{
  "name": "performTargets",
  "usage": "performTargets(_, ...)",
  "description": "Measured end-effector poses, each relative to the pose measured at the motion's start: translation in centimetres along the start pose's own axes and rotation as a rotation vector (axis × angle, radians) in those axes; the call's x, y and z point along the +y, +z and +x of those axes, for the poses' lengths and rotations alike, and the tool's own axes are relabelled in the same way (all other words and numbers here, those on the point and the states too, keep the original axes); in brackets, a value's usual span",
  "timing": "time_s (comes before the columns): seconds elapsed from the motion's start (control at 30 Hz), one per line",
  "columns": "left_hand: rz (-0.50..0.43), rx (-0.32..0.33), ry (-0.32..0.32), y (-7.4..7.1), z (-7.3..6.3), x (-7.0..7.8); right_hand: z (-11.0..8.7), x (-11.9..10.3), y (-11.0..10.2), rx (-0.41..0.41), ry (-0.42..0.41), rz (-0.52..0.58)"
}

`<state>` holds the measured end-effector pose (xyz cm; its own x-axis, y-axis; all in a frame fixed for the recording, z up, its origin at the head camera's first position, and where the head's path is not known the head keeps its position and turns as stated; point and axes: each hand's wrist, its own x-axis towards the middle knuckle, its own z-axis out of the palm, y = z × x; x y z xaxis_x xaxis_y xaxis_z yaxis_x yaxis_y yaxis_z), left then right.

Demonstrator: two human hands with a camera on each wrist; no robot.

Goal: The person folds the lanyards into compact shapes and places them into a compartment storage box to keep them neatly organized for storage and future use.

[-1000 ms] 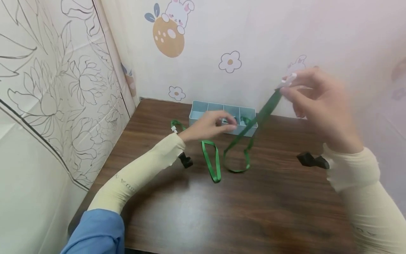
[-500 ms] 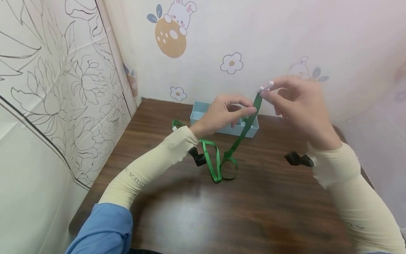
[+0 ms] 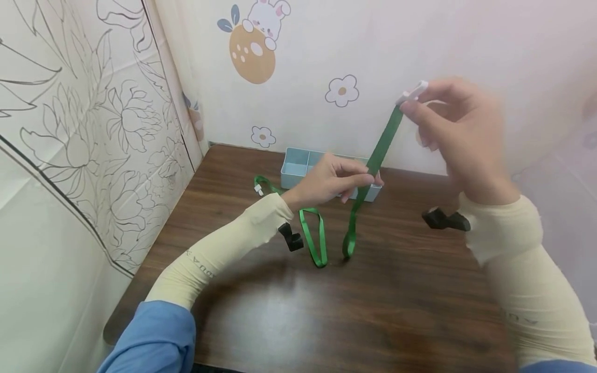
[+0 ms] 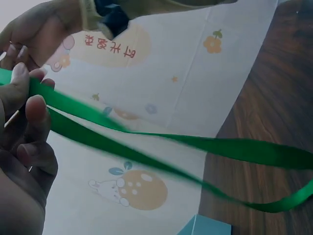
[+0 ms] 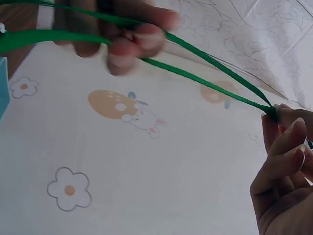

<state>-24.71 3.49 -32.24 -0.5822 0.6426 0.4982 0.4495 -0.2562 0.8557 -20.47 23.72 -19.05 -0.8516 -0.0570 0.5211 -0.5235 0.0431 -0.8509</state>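
Note:
A green lanyard (image 3: 386,139) hangs slanting over the table, its loop end low near the tabletop. Up by the wall, my right hand (image 3: 466,132) pinches its top at the white plastic clip (image 3: 414,94) between thumb and fingers. Partway down, the thumb and fingers of my left hand (image 3: 326,181) close on the strap. Seen from the left wrist, two green strap lengths (image 4: 93,139) run from the fingers toward the table. A second green lanyard (image 3: 320,261) lies on the table, partly hidden by my left wrist, its white buckle (image 3: 258,190) at the far left.
Behind my left hand stands a light blue divided tray (image 3: 290,180) against the patterned wall sheet (image 3: 382,46). The brown wooden table (image 3: 373,311) extends toward me. Black mounts (image 3: 291,238) stick out from both wrists.
My left hand has come right and gripped the strap. The right hand first moved left and down toward it, then back up and right, drawing the lanyard straighter.

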Motion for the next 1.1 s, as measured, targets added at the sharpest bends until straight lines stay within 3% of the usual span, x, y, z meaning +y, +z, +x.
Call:
performTargets(0.1, 0.013, 0.014, -0.005, -0.2, -0.3, -0.7, 0.3, -0.5, -0.4, 0.047, -0.02, 0.09)
performTargets(0.4, 0.046, 0.035, 0.033, -1.7, -2.0, -2.5, 1.9, -0.8, -2.5, 0.18, -0.043, 0.162)
performTargets(0.53, 0.063, 0.028, -0.048, -2.5, -2.9, -3.2, 2.6, -0.5, -3.5, 0.218, -0.04, 0.167)
performTargets(0.63, 0.018, 0.01, -0.123, -2.8, -3.7, -3.6, 3.1, -0.1, -4.3, 0.231, -0.026, 0.149)
performTargets(0.77, -0.056, -0.06, -0.154, -2.7, -4.7, -4.2, 3.8, 0.9, -5.4, 0.239, -0.007, 0.133)
performTargets(0.93, -0.135, -0.206, -0.172, -2.1, -5.8, -5.1, 4.4, 2.1, -7.0, 0.265, 0.069, 0.143)
performTargets(1.1, -0.144, -0.34, -0.205, -1.7, -6.7, -6.0, 5.0, 3.2, -8.6, 0.306, 0.14, 0.145)
